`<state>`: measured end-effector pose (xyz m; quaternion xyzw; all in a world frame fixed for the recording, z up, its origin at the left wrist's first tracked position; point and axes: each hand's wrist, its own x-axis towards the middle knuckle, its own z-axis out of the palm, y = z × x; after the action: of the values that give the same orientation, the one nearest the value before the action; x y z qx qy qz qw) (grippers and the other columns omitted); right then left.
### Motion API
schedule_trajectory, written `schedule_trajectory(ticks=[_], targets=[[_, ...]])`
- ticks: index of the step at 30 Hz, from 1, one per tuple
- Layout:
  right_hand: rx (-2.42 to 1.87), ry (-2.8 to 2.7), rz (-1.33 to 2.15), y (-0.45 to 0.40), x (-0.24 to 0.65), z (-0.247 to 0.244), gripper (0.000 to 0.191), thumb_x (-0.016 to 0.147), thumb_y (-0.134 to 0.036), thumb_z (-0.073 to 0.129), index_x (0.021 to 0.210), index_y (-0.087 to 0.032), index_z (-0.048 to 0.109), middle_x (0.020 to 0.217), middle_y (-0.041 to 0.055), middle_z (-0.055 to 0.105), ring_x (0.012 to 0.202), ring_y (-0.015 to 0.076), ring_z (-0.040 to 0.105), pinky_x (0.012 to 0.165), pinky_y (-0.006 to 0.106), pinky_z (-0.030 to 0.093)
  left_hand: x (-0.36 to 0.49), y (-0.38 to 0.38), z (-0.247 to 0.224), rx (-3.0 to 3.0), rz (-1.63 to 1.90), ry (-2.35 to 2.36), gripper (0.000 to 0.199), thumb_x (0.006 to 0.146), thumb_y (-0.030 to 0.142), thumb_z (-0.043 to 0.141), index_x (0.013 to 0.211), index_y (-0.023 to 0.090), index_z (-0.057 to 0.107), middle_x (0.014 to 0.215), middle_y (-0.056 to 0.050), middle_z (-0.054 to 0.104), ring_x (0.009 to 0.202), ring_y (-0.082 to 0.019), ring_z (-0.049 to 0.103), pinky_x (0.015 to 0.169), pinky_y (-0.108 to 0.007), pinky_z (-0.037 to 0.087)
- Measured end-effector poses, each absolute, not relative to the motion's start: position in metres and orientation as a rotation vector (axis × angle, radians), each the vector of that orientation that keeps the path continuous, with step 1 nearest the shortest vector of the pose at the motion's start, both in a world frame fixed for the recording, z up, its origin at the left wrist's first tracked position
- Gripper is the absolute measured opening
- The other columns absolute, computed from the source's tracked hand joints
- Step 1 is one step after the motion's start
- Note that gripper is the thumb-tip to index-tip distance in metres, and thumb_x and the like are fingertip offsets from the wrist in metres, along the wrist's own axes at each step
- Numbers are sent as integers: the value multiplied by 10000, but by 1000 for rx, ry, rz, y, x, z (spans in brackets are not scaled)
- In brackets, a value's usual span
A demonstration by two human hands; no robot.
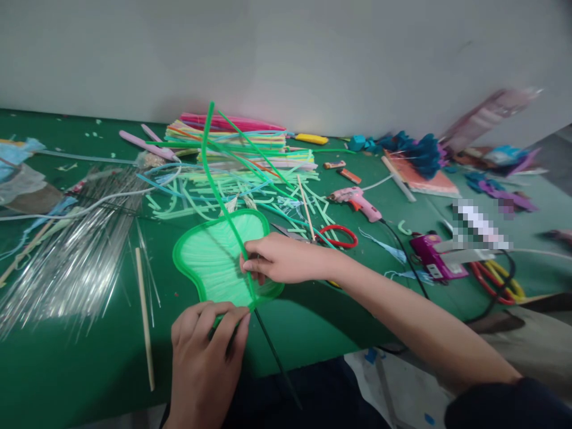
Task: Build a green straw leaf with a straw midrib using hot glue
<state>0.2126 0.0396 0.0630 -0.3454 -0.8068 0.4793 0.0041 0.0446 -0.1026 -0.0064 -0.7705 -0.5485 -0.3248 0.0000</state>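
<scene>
A green fan-shaped leaf [214, 256] with a thick fuzzy rim is held above the table in front of me. My left hand [208, 342] grips its lower edge, where a thin dark stem [277, 357] runs down toward my lap. Across the leaf's face runs a long green pipe cleaner [214, 179], its upper end bent and standing free. My right hand [277, 259] pinches this pipe cleaner near the middle of the leaf. The left fingertips are partly hidden behind the leaf's edge.
Bundled pipe cleaners [241, 137] lie at the back. Thin clear wires [89, 238] and a wooden stick [144, 319] are on the left. To the right are red-handled scissors [344, 237], a pink glue gun [355, 199] and a purple box [435, 256].
</scene>
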Motion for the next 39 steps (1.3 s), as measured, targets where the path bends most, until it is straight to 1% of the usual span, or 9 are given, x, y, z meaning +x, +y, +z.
schedule_trajectory(ticks=[6, 13, 18, 23, 26, 30, 35, 39], targets=[[-1077, -2520, 1479, 39, 213, 61, 207, 966, -191, 511, 760, -181, 524, 694, 35, 701, 652, 151, 666, 550, 226, 416, 44, -104, -6, -2419, -1005, -1728, 183, 852, 137, 684, 1008, 224, 645, 920, -71, 678, 911, -281, 579, 844, -473, 425], [-1108, -2524, 1446, 37, 214, 61, 232, 976, -208, 497, 746, -186, 482, 719, 47, 707, 682, 151, 684, 561, 212, 436, 44, -103, -9, -2395, -1047, -1722, 161, 849, 167, 698, 992, 232, 661, 909, -58, 684, 895, -275, 590, 831, -461, 435], [-1103, -2579, 1395, 35, 215, 64, 207, 962, -201, 530, 759, -160, 537, 734, 43, 711, 670, 127, 668, 564, 194, 413, 44, -102, -8, -2390, -1047, -1708, 154, 850, 158, 696, 983, 226, 660, 900, -59, 685, 889, -276, 588, 826, -458, 433], [-1101, -2625, 1310, 34, 217, 62, 147, 872, -232, 687, 779, -132, 633, 684, 16, 695, 605, 110, 607, 555, 199, 368, 43, -103, -9, -2389, -1047, -1682, 157, 851, 152, 693, 992, 213, 661, 910, -72, 679, 898, -284, 584, 831, -462, 422], [-1072, -2660, 1246, 34, 217, 60, 158, 845, -247, 727, 755, -134, 663, 684, 3, 684, 627, 108, 585, 577, 206, 352, 43, -104, -10, -2383, -1051, -1662, 159, 855, 152, 686, 1005, 199, 668, 929, -87, 673, 928, -293, 581, 848, -467, 416], [-1003, -2742, 1192, 35, 216, 58, 144, 832, -258, 747, 763, -146, 690, 688, -10, 672, 640, 108, 570, 583, 215, 326, 44, -103, -10, -2391, -1028, -1677, 138, 856, 156, 687, 988, 195, 678, 911, -81, 672, 930, -285, 573, 833, -442, 410], [-1080, -2812, 1091, 33, 214, 55, 147, 842, -271, 733, 782, -141, 700, 734, 24, 680, 684, 133, 562, 590, 228, 319, 41, -101, -11, -2439, -990, -1674, 139, 848, 166, 699, 979, 211, 685, 898, -59, 672, 893, -261, 566, 794, -412, 399], [-1135, -2817, 1087, 32, 213, 54, 148, 840, -277, 734, 790, -140, 712, 766, 43, 696, 700, 146, 576, 601, 237, 329, 40, -101, -12, -2426, -958, -1653, 170, 836, 146, 707, 991, 215, 696, 899, -58, 678, 883, -261, 567, 787, -410, 393]])
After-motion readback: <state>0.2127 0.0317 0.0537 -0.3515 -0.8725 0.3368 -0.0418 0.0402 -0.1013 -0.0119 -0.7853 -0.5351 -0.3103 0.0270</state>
